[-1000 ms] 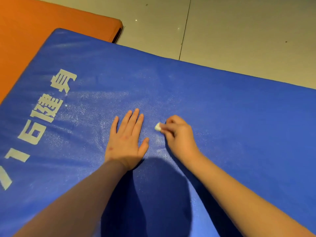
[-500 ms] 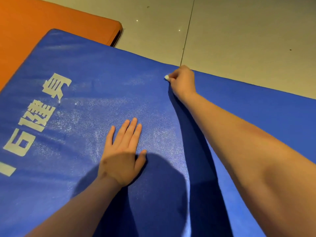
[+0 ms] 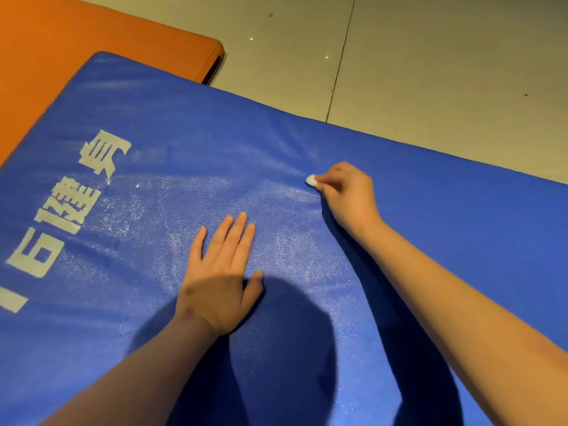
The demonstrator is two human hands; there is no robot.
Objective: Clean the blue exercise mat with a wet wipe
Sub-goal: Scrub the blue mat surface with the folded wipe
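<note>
The blue exercise mat (image 3: 445,216) fills most of the view, with pale printed characters along its left side. My left hand (image 3: 219,272) lies flat on the mat, fingers straight and pointing away from me. My right hand (image 3: 347,192) is farther out, a little short of the mat's far edge, its fingers curled around a small wadded white wet wipe (image 3: 311,180). The wipe sticks out at the fingertips and touches the mat. A damp, shiny patch spreads between the two hands.
An orange mat (image 3: 92,38) lies at the top left, partly under the blue mat's corner. Grey tiled floor (image 3: 430,63) runs beyond the blue mat's far edge. My shadow darkens the mat near me.
My right hand with the wipe went from beside the left hand out to the mat's far edge, then drew back part of the way. My left hand stayed flat in place.
</note>
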